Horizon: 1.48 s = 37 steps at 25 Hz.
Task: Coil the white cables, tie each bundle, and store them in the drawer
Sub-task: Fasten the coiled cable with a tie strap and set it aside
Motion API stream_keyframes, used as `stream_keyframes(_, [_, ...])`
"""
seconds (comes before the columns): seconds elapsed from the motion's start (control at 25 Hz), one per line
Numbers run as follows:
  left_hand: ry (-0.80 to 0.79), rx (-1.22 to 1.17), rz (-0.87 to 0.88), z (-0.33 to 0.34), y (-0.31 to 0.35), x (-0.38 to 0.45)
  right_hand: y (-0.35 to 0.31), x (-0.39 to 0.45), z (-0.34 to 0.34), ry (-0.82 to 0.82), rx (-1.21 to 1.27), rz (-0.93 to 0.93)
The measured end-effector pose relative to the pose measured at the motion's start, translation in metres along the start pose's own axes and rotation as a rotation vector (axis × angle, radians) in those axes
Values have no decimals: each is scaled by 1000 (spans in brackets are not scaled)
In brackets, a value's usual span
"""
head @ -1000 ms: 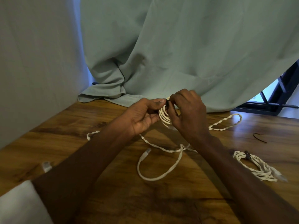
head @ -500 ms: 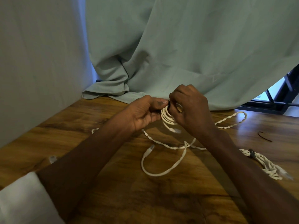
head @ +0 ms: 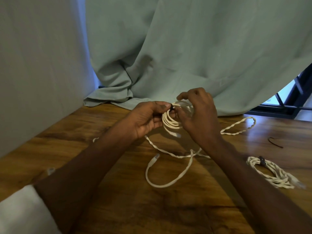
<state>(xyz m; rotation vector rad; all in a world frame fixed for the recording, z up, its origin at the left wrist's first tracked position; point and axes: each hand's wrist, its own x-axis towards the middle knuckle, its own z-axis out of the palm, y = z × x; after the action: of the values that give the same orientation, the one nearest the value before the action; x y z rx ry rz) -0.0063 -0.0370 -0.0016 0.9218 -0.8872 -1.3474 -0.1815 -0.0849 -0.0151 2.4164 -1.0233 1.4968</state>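
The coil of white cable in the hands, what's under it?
Under the coiled cable lie the wooden table and a twisted white cable. The right hand hides the coil's far side.

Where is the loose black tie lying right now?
In the head view, the thin black tie lies alone on the wooden table, far right, between the twisted white cable loop and the tied white cable bundle.
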Motion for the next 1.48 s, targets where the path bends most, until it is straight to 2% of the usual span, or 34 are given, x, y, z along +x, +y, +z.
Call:
stream_keyframes(0.2, [-8,82,51,-3,1,1,2,4,-7,-72,308,118])
stream_keyframes(0.28, [-6,85,62,-3,0,1,2,4,-9,-109,322,99])
stream_keyframes(0.6, [8,141,100,-3,0,1,2,0,-8,-92,317,72])
stream_keyframes(0.72, [-44,170,117,-2,1,-1,1,-1,-7,-17,314,104])
stream_keyframes(0.8, [-82,225,163,1,2,-3,2,-2,-6,27,341,130])
stream_keyframes(0.92, [-40,386,304,3,1,-5,1,-2,-6,42,375,153])
stream_keyframes(1.2, [18,697,567,4,-3,-4,-2,-5,-4,71,209,54])
stream_keyframes(1.48, [34,825,685,4,-8,1,-6,-2,-8,106,267,174])
